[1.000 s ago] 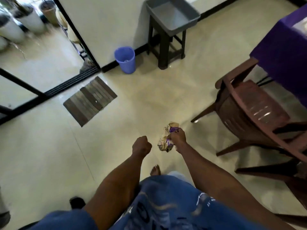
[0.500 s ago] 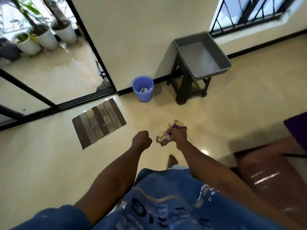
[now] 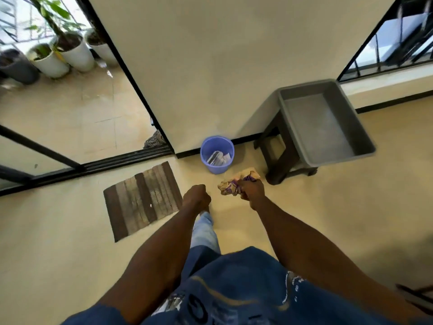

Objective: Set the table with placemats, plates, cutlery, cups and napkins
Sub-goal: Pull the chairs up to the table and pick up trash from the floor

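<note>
Right now the right hand [image 3: 251, 192] is clenched around a crumpled wad of paper [image 3: 230, 185], tan with purple print, creased and bunched so that it bulges out on both sides of the fist. It may be a used napkin, but that cannot be told for sure. The left hand [image 3: 196, 198] is curled into a loose fist with nothing visible in it. Both bare forearms reach forward over a blue printed shirt [image 3: 234, 289] and pale jeans.

Just ahead of the hands a small round bin [image 3: 216, 153] of smooth lilac-blue plastic stands on the floor against the wall, with a few bits of paper inside. To its right a dark stool [image 3: 278, 156] carries a rectangular grey plastic tub [image 3: 328, 123] with sloping sides. To the left lies a striped woven doormat [image 3: 143, 200] in browns and greys, at the black track of a sliding glass door. Beyond the glass stand white pots [image 3: 77, 52] with green plants. The floor [image 3: 58, 231] is glossy cream tile. No dining table is in sight.

Compared with half a second ago, the bin and stool appear closer to the hands, the bin's contents are plainer, and the brown chair and purple cloth at the right edge are gone from view. The paper is gripped as before.
</note>
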A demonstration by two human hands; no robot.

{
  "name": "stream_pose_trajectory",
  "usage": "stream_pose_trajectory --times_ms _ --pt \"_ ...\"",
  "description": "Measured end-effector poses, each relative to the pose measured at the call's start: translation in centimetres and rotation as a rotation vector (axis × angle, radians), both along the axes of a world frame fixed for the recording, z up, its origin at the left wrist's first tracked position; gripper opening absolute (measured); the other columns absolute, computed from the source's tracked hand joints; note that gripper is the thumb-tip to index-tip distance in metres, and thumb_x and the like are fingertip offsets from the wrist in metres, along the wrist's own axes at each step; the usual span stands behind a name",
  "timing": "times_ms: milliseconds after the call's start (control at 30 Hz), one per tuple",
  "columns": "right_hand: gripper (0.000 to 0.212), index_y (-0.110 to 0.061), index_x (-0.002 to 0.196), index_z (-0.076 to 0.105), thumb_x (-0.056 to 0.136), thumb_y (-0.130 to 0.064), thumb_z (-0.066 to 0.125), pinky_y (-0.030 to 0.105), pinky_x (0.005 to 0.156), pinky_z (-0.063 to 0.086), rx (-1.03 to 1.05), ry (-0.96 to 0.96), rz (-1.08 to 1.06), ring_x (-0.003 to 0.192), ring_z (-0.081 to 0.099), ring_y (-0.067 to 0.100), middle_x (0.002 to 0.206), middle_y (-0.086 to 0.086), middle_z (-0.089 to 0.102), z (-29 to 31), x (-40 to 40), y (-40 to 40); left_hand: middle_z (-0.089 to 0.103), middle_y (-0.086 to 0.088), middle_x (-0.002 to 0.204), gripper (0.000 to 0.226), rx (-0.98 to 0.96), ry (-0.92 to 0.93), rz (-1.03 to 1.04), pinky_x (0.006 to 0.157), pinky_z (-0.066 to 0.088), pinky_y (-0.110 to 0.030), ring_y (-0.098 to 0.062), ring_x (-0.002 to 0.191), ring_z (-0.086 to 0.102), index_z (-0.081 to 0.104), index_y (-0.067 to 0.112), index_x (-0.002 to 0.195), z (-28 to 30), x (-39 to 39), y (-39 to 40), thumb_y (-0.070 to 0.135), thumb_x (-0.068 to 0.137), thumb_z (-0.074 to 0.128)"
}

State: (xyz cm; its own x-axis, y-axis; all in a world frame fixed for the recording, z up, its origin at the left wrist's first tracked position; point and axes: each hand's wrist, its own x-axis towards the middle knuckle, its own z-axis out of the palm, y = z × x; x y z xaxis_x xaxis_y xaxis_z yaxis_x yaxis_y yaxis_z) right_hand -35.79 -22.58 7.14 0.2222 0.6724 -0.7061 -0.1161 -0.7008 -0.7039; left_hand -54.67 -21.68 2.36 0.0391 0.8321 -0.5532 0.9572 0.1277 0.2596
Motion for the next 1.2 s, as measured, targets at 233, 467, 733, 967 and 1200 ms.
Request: stream_pose_trajectory --times_ms 233,467,733,967,1200 --pt "0.027 -0.007 0.059 0.054 0.082 -0.001 0.066 0.019 0.038 0.036 -0.025 -0.042 -0.111 0.038 0.045 0.021 0.044 0.004 0.052 -2.6 -3.5 14.7 0.058 -0.011 0.129 0.034 -0.05 -0.027 -0.02 0.09 0.045 -0.035 -0.028 0.118 0.054 0.06 0.011 0.119 -0.2 -2.8 15.6 0.017 0.086 0.052" --pt "0.034 -0.003 0.089 0.07 0.067 -0.028 0.08 0.024 0.042 0.045 -0.071 -0.168 -0.129 0.057 0.063 0.025 0.078 0.015 0.07 -9.5 -4.2 24.7 0.057 -0.009 0.132 0.035 -0.093 -0.042 0.053 0.095 0.044 -0.033 -0.027 0.122 0.052 0.06 0.012 0.12 -1.2 -3.0 24.2 0.014 0.086 0.052" --pt "0.083 0.0 0.14 0.033 0.076 -0.031 0.078 0.042 0.089 0.053 -0.3 -0.323 0.148 0.109 0.058 0.033 0.138 0.02 0.042 -9.0 -4.3 28.7 0.055 -0.009 0.133 0.037 -0.177 -0.005 0.044 0.092 0.043 -0.033 -0.027 0.123 0.051 0.058 0.012 0.122 -1.9 -1.9 27.8 0.015 0.086 0.051" --pt "0.03 -0.004 0.112 0.06 0.085 -0.019 0.059 0.027 0.07 0.039 -0.16 -0.572 0.443 0.097 0.063 0.029 0.109 0.011 0.062 -8.6 -3.0 26.7 0.057 -0.01 0.134 0.036 -0.135 -0.038 -0.029 0.096 0.047 -0.039 -0.031 0.121 0.054 0.06 0.011 0.125 0.2 0.6 29.3 0.012 0.09 0.05" --pt "0.035 -0.016 0.121 0.057 0.089 -0.027 0.064 0.036 0.085 0.054 -0.084 -0.784 0.483 0.102 0.062 0.025 0.115 0.006 0.061 -5.1 -3.9 23.6 0.064 -0.011 0.119 0.026 -0.084 -0.029 -0.28 0.085 0.049 -0.039 -0.03 0.106 0.061 0.06 0.011 0.118 1.8 1.1 28.2 0.016 0.094 0.051"
